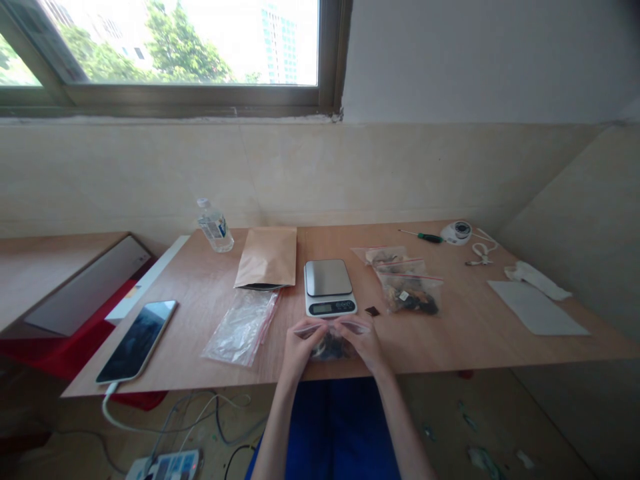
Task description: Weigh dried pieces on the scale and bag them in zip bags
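While both forearms reached in over the near edge of the counter (465, 333), the left hand (298, 345) and the right hand (366, 341) met at the top of a clear zip bag (330, 350), the fingers of each pinched on its pinkish upper rim, the tips close together near the middle. The body of the bag lay below and between the fingers, at the near edge, just on the person's side of a digital scale (329, 278). At the back left, a plastic bottle (216, 229) wore a label with blue print too small to make out; a small white label (404, 295) on one of the filled bags was equally unreadable. The held bag contained dark pieces, partly hidden by the hands. Right of the scale, at least three filled bags (414, 297) overlapped, the nearest with dark and brownish pieces in it, those behind with paler ones. Left of the scale, a brown paper pouch (270, 257) lay with its dark-lined mouth towards the person; what it held could not be told. Flat clear bags (240, 330) with reddish edges lay just in front of it. A small dark square (373, 311) rested beside the scale's near right corner.
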A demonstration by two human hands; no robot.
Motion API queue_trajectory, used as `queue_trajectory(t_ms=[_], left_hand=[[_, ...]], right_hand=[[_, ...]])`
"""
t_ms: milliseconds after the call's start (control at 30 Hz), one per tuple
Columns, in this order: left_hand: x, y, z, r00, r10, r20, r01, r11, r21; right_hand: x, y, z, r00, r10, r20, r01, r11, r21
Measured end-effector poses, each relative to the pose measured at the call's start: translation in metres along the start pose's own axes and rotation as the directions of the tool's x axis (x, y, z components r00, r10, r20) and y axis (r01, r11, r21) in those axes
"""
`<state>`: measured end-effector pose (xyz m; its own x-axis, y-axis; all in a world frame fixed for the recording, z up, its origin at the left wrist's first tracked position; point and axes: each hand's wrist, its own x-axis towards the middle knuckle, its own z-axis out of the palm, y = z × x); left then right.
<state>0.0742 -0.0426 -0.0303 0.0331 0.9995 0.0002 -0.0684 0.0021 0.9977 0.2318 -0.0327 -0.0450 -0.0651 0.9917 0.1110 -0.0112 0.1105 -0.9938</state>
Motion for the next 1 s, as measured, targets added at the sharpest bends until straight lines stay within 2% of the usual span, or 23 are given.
queue_trajectory(t_ms=[233, 500, 667, 833, 1000], left_hand=[[0.001, 0.0, 0.002, 1.0, 0.016, -0.004, -0.017, 1.0, -0.02], [0.003, 0.0, 0.005, 0.998, 0.034, -0.06, -0.031, 0.998, 0.049], [0.003, 0.002, 0.006, 0.997, 0.078, -0.017, -0.076, 0.994, 0.079], [0.002, 0.006, 0.007, 0.994, 0.08, -0.07, -0.075, 0.994, 0.074], [0.004, 0.002, 0.002, 0.993, 0.054, -0.108, -0.052, 0.998, 0.024]], right_hand=[[-0.002, -0.003, 0.008, 0.999, -0.035, -0.038, 0.035, 0.999, -0.007], [0.001, -0.005, 0.011, 0.994, -0.066, -0.09, 0.062, 0.997, -0.041], [0.002, -0.01, 0.011, 0.994, -0.09, -0.06, 0.088, 0.996, -0.03], [0.002, -0.015, 0.016, 0.987, -0.113, -0.118, 0.111, 0.994, -0.022], [0.004, -0.009, 0.014, 0.987, -0.1, -0.123, 0.098, 0.995, -0.022]])
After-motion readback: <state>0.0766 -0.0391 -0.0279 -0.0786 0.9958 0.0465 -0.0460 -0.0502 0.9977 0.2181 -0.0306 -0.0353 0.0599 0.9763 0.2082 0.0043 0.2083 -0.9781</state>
